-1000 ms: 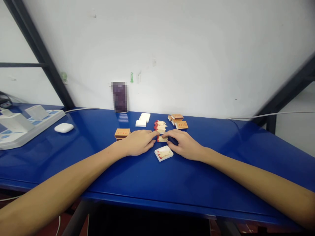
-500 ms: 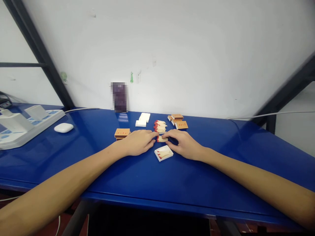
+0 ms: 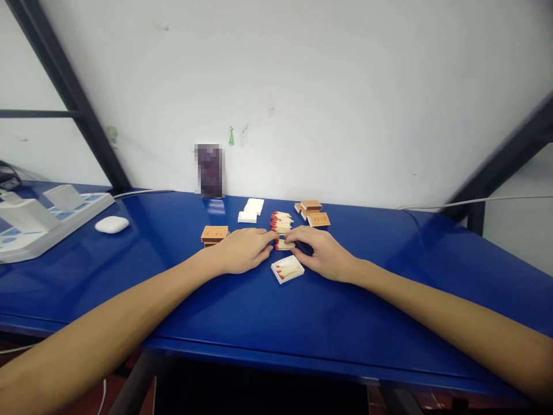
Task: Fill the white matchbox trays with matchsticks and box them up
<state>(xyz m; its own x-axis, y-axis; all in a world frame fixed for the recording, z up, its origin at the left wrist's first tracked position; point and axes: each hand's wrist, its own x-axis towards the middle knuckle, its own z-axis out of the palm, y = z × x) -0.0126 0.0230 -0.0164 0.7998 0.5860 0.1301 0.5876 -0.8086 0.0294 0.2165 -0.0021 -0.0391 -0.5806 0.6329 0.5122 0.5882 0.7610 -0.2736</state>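
A small bunch of red-headed matches [image 3: 285, 245] lies on the blue table between my two hands. My left hand [image 3: 245, 249] rests palm down, its fingertips by the match heads and its thumb apart from them. At the plain ends, my right hand [image 3: 324, 252] has its index finger above the bunch and its thumb below, closed about it. Just beyond is a larger pile of matches [image 3: 281, 222], heads to the left. Nearer me sits a white matchbox tray [image 3: 298, 277] with several matches in it.
Orange matchboxes [image 3: 215, 233] are stacked beside my left wrist; several more matchboxes [image 3: 319, 219] lie at the back right. White trays [image 3: 254, 207] stand at the back. A white rounded case [image 3: 112, 225] and a power strip [image 3: 82, 216] are at left.
My right index finger has drawn back slightly on the small bunch of matches, so more of the sticks show. Otherwise the scene looks the same.
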